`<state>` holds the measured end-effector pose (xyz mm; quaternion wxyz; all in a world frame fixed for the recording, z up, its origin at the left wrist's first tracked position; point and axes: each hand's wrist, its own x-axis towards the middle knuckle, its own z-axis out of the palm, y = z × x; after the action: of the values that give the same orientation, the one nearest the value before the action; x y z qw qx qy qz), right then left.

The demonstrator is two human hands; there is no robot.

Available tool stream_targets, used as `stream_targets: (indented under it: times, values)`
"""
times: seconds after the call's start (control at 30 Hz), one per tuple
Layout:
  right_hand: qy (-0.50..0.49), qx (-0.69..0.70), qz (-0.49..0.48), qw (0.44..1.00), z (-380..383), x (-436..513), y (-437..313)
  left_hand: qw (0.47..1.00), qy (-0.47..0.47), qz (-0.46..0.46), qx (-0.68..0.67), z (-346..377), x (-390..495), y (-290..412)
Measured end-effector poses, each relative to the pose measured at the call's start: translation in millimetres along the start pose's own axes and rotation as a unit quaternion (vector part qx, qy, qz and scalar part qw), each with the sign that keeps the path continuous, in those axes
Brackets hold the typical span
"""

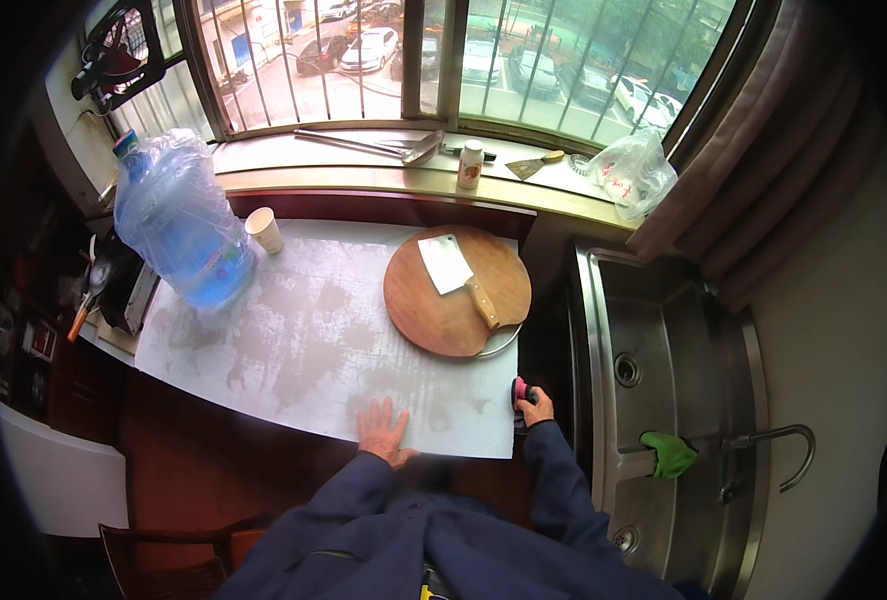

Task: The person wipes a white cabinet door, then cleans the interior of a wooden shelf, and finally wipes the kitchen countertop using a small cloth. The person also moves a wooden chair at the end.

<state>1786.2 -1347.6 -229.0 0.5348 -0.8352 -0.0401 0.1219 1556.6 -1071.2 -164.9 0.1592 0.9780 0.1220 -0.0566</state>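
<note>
My left hand [383, 431] lies with spread fingers on the near edge of a white tabletop [323, 300] that bears grey smudges. At the table's right edge, my right hand [535, 407] grips a pink and dark scrubbing pad or brush [520, 391]; its exact kind is unclear. Beyond my hands a round wooden cutting board [421, 315] rests on the table, with a cleaver [447, 266] lying flat on it, its wooden handle towards me. A paper cup [265, 231] stands near the back left, beside a large blue water bottle [188, 225] wrapped in clear plastic.
To the right is a stainless steel double sink [642, 322] with a curved faucet [796, 435] and a green cloth [668, 454] over its divider. The windowsill [383, 176] holds a ladle [422, 148], a white bottle [471, 165], a scraper [529, 165] and a plastic bag [634, 176]. A wooden chair [165, 536] stands at lower left.
</note>
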Motion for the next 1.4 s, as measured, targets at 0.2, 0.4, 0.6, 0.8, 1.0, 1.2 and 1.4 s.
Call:
stream_targets:
  times: [0.2,0.4,0.6,0.8,1.0,1.2,1.4]
  values:
    - [-0.008,0.016,0.008,1.0,-8,-42,36,1.0,0.006,0.007,0.004,-5,0,2]
    - [-0.015,0.157,0.158,0.975,1,-108,76,1.0,0.001,0.017,0.01,-8,-1,2]
    - [0.035,0.33,0.194,0.923,35,-147,70,0.999,-0.012,0.046,0.012,-4,0,-12]
    - [0.008,0.555,0.356,0.752,80,-154,37,0.997,-0.018,0.077,0.016,-1,-1,-26]
    - [-0.145,0.496,0.44,0.734,133,-163,-7,0.993,-0.005,0.113,-0.026,-5,-7,-41]
    - [-0.281,0.411,0.405,0.767,177,-171,-27,0.986,0.046,0.141,-0.079,-9,-21,-59]
    - [-0.291,0.39,0.428,0.762,195,-172,-52,0.969,0.113,0.129,-0.18,-16,-40,-60]
